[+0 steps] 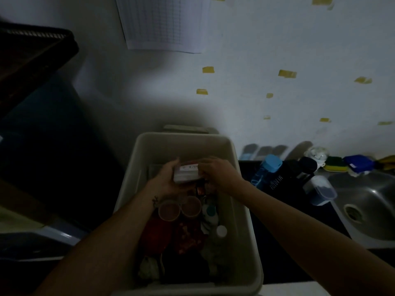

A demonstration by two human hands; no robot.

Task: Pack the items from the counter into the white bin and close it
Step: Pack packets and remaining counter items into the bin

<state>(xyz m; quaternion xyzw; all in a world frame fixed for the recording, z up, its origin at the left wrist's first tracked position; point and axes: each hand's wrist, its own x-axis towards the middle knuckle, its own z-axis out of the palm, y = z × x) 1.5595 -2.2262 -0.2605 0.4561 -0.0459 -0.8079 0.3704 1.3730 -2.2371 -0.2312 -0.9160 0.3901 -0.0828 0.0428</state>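
The white bin (183,144) stands open in front of me in dim light. Both hands are inside it near its far end. My left hand (165,177) grips the left side of a small pale box with a red-and-white label (187,173). My right hand (218,173) pinches the same box at its right end. Below the box lie two round orange-lidded tubs (179,207), dark red packets (186,238), a small white-capped bottle (221,230) and other dark items. A pale lid-like piece (186,128) leans behind the bin against the wall.
Right of the bin, on the dark counter, stand a blue-capped bottle (267,169), a black bottle (284,180) and a clear container (319,190). A steel sink (367,201) lies further right, with sponges (335,164) at its back edge. A dark rack (30,54) hangs upper left.
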